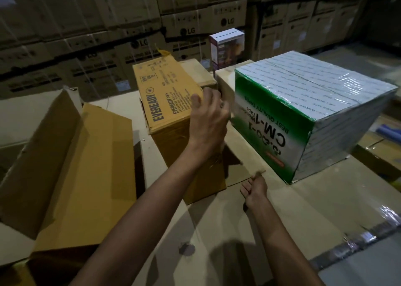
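A yellow-brown Eveready carton (165,103) stands in the middle on a cardboard-covered surface (303,209). A pale cardboard flap (243,147) rises along its right side, between it and a green and white CM-1 tape box (303,103) wrapped in plastic. My left hand (208,118) grips the flap's far upper edge, fingers curled over it. My right hand (255,191) pinches the flap's near lower corner. Whether the flap belongs to the carton is hidden by my left arm.
An open brown carton (71,166) with raised flaps lies at the left. A small white product box (226,47) stands behind the two boxes. Stacked LG cartons (186,25) form a wall at the back. Shiny tape or wrap (364,238) lies at the lower right.
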Available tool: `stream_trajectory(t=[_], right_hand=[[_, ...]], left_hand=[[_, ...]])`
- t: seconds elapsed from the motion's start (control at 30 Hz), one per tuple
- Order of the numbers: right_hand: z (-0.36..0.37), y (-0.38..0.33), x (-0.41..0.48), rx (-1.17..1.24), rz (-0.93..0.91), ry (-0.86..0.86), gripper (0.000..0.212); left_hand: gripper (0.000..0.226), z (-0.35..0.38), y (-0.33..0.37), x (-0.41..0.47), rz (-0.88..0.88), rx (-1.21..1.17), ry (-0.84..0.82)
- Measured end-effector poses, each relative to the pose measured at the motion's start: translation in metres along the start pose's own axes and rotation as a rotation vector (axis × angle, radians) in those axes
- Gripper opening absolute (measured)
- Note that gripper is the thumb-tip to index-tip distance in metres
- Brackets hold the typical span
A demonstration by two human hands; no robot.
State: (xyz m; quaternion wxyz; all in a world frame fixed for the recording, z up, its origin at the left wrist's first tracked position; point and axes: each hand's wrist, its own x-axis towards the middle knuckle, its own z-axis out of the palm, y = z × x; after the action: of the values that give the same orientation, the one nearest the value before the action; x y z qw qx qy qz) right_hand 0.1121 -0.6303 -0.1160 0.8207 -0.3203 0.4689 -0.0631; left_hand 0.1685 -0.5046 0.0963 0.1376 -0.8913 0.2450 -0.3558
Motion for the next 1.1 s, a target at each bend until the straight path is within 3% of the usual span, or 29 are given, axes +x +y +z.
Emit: stream_trajectory(t=[0.07, 0.23, 0.4, 0.53, 0.67, 0.73, 0.8, 0.97, 1.1], right_hand=[[0.005, 0.008, 0.000, -0.004, -0.012, 0.029, 0.025], [0.018, 0.026, -0.010, 0.157, 0.075, 0.037, 0.048], [0.033, 0.046, -0.017, 0.045, 0.124, -0.122, 0.021], [0.053, 0.043, -0.032, -0.209, -0.181, -0.050, 0.011], [0.065, 0.010, -0.058, -0.119, -0.460, -0.027, 0.020], [0.063, -0.014, -0.063, -0.064, -0.559, 0.006, 0.019], [0.056, -0.039, -0.069, 0.005, -0.644, -0.002, 0.014], [0.039, -0.069, -0.077, 0.038, -0.791, -0.055, 0.029], [0.031, -0.070, -0.074, 0.001, -0.787, -0.018, 0.031]], left_hand=[[0.017, 0.003, -0.016, -0.001, -0.108, -0.053, 0.027], [0.027, 0.017, -0.056, -0.012, -0.319, -0.332, 0.281], [0.022, 0.012, -0.093, -0.027, -0.658, -0.487, 0.481], [0.037, 0.007, -0.121, -0.045, -0.923, -0.600, 0.549], [0.033, 0.003, -0.150, -0.072, -1.302, -0.770, 0.687], [0.023, 0.009, -0.158, -0.086, -1.517, -0.932, 0.784], [0.029, 0.027, -0.158, -0.103, -1.703, -1.146, 0.847], [0.035, 0.062, -0.103, -0.164, -1.903, -1.453, 0.763], [0.034, 0.073, -0.071, -0.209, -1.970, -1.466, 0.654]])
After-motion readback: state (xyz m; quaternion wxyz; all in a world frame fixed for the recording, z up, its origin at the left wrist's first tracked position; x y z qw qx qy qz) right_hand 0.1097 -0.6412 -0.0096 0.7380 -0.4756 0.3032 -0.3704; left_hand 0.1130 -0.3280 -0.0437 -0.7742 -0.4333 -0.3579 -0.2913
